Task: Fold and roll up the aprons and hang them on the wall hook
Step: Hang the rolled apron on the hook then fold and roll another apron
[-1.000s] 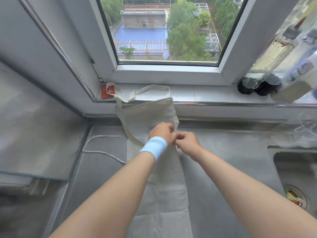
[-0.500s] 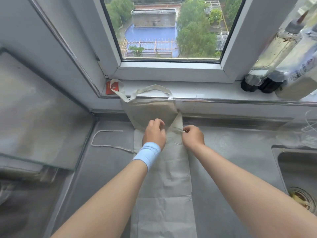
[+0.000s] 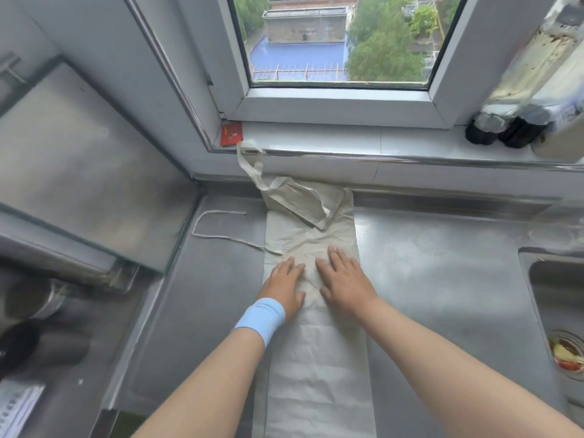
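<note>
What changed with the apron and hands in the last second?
Both hands released the top edge of the apron and drew back; the left hand and right hand now press flat on it. Its bib, earlier propped against the wall, is folded down over the apron. The tie string and red card stayed put.

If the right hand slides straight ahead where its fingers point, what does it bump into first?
Probably the folded-over top flap of the apron, which lies just ahead of the right hand.
</note>
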`<state>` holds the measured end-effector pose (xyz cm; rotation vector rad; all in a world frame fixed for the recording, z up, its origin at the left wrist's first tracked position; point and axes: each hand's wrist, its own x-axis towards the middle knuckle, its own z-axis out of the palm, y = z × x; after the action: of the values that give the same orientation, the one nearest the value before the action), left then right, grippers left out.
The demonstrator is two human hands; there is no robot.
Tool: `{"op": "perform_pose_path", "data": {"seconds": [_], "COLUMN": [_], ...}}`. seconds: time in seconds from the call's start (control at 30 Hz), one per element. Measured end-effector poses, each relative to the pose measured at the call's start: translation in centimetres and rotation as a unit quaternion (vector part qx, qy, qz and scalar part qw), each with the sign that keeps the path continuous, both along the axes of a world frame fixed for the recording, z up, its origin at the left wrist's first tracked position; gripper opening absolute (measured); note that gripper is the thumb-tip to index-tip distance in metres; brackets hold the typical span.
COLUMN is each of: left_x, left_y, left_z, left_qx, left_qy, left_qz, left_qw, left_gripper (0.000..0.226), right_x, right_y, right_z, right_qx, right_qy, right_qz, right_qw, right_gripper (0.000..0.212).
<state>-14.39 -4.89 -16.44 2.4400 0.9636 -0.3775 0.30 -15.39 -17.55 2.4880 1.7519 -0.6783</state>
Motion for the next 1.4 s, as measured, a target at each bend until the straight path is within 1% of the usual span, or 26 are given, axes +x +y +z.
{"op": "perform_pose_path", "data": {"seconds": [0.07, 0.13, 0.23, 0.3, 0.4, 0.5, 0.57, 0.63, 0.67, 0.73, 0.8, 0.87, 0.93, 0.97, 1.0, 1.07, 1.1, 1.13, 1.2, 1.27, 1.33, 1.37, 1.4], "left_x": [-1.3, -3.4, -7.2, -9.3, -12.6, -15.3, -16.7, -17.8, -18.4, -19.6, -20.6, -21.5, -22.0, -22.1, -22.4, -22.9, -23.2, -23.5, -23.9, -23.7, -23.5, -23.4, -23.3], "left_y": [-0.7, -1.5, -3.4, -4.8, -7.7, -10.7, -12.9, -14.7, -15.6, -16.9, -18.2, -19.6, -20.4, -20.7, -20.9, -21.1, -21.3, -21.3, -21.3, -21.0, -20.9, -20.9, -20.9], "left_z": [0.3, 0.7, 1.1, 1.4, 1.9, 1.9, 2.1, 2.6, 2.9, 3.1, 2.7, 2.2, 1.3, 0.9, 0.6, -0.1, -0.3, -0.4, 0.4, 0.7, 0.7, 0.5, 0.0], "left_qx": [0.007, 0.013, 0.004, -0.013, -0.031, -0.032, -0.031, -0.035, -0.045, -0.077, -0.124, -0.216, -0.319, -0.338, -0.334, -0.273, -0.238, -0.214, -0.210, -0.262, -0.318, -0.332, -0.337], "left_qy": [-0.016, -0.012, -0.002, 0.002, 0.006, 0.005, 0.007, 0.043, 0.070, 0.109, 0.129, 0.105, 0.021, -0.020, -0.049, -0.071, -0.070, -0.077, -0.104, -0.123, -0.147, -0.150, -0.144], "left_qz": [0.034, 0.057, 0.110, 0.149, 0.178, 0.205, 0.256, 0.305, 0.314, 0.321, 0.335, 0.371, 0.395, 0.394, 0.385, 0.376, 0.376, 0.383, 0.424, 0.479, 0.504, 0.508, 0.501], "left_qw": [0.999, 0.998, 0.994, 0.989, 0.984, 0.978, 0.966, 0.951, 0.946, 0.938, 0.925, 0.897, 0.861, 0.855, 0.859, 0.883, 0.893, 0.895, 0.875, 0.829, 0.789, 0.780, 0.784], "left_gripper": [0.064, 0.063, 0.060, 0.058, 0.055, 0.041, 0.032, 0.025, 0.023, 0.027, 0.035, 0.048, 0.054, 0.050, 0.040, 0.017, 0.014, 0.018, 0.037, 0.058, 0.071, 0.076, 0.080], "right_x": [-0.4, -1.6, -4.6, -6.5, -10.2, -13.9, -16.1, -17.7, -18.3, -19.2, -19.9, -20.4, -20.6, -20.8, -20.9, -21.3, -21.6, -21.9, -22.7, -23.0, -23.1, -23.0, -22.9], "right_y": [-1.1, -2.6, -5.2, -6.8, -9.4, -12.2, -14.0, -15.5, -16.1, -16.9, -17.8, -18.7, -19.5, -19.9, -20.3, -21.1, -21.5, -21.8, -22.4, -22.5, -22.5, -22.5, -22.5], "right_z": [0.2, 0.7, 1.1, 1.3, 1.8, 2.3, 2.4, 2.2, 2.2, 2.2, 2.3, 2.3, 2.2, 2.2, 2.1, 2.1, 2.0, 2.1, 2.4, 2.4, 2.6, 2.6, 2.7], "right_qx": [0.022, 0.043, 0.048, 0.043, 0.030, 0.001, -0.035, -0.044, -0.041, -0.035, -0.041, -0.038, -0.024, -0.019, -0.020, -0.032, -0.036, -0.038, -0.042, -0.051, -0.049, -0.048, -0.048], "right_qy": [-0.015, -0.027, -0.004, 0.018, 0.020, 0.042, 0.038, 0.025, 0.023, 0.026, 0.023, 0.022, 0.023, 0.021, 0.017, 0.011, 0.011, 0.011, 0.018, 0.036, 0.038, 0.039, 0.039], "right_qz": [-0.009, -0.002, -0.002, -0.014, -0.005, 0.006, 0.021, 0.019, 0.011, 0.004, 0.013, 0.025, 0.033, 0.038, 0.043, 0.050, 0.051, 0.049, 0.041, 0.032, 0.028, 0.029, 0.031], "right_qw": [1.000, 0.999, 0.999, 0.999, 0.999, 0.999, 0.998, 0.999, 0.999, 0.999, 0.999, 0.999, 0.999, 0.999, 0.999, 0.998, 0.998, 0.998, 0.998, 0.998, 0.998, 0.998, 0.998], "right_gripper": [0.066, 0.061, 0.057, 0.056, 0.055, 0.051, 0.051, 0.054, 0.055, 0.056, 0.059, 0.061, 0.058, 0.058, 0.061, 0.071, 0.075, 0.078, 0.081, 0.082, 0.083, 0.084, 0.084]}}
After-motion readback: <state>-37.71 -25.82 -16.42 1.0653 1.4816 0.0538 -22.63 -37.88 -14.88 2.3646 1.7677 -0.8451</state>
